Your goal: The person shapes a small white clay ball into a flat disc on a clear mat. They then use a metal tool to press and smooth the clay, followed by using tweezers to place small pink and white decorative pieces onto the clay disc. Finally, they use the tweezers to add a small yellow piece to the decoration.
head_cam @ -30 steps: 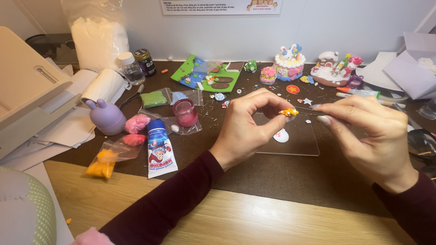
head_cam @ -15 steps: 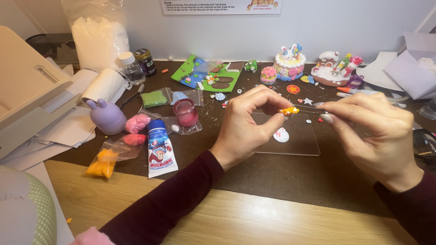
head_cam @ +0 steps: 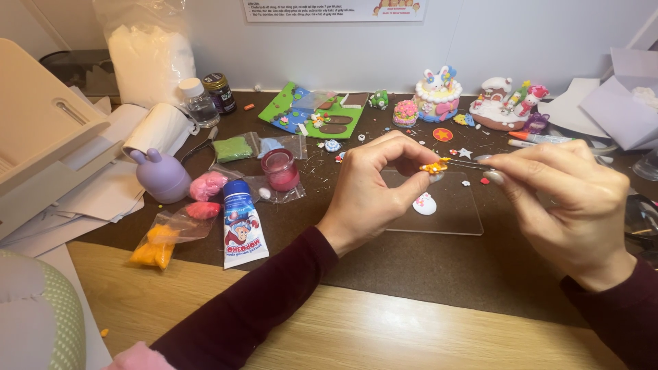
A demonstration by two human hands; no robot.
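From above the desk, a tiny orange-yellow clay piece (head_cam: 435,166) sits pinched at the fingertips of the left hand (head_cam: 373,192), held up in the air over a clear acrylic sheet (head_cam: 445,212) that lies flat on the dark mat (head_cam: 411,267). The piece is small, lumpy and bright, a little flattened, with pointed edges. The left thumb and forefinger are closed tight on it; the other fingers curl loosely behind. The right hand (head_cam: 569,205) comes in from the other side, its thumb and forefinger pressed together around a thin metal tool (head_cam: 466,163) whose tip meets the clay piece. On the sheet just below lies a small white oval clay shape (head_cam: 424,203) with pink marks. To the left, well apart from the hands, a glue tube (head_cam: 243,225) lies beside bags of pink and orange clay, a lilac rabbit-eared bottle (head_cam: 161,175) and a small pink jar (head_cam: 281,169).
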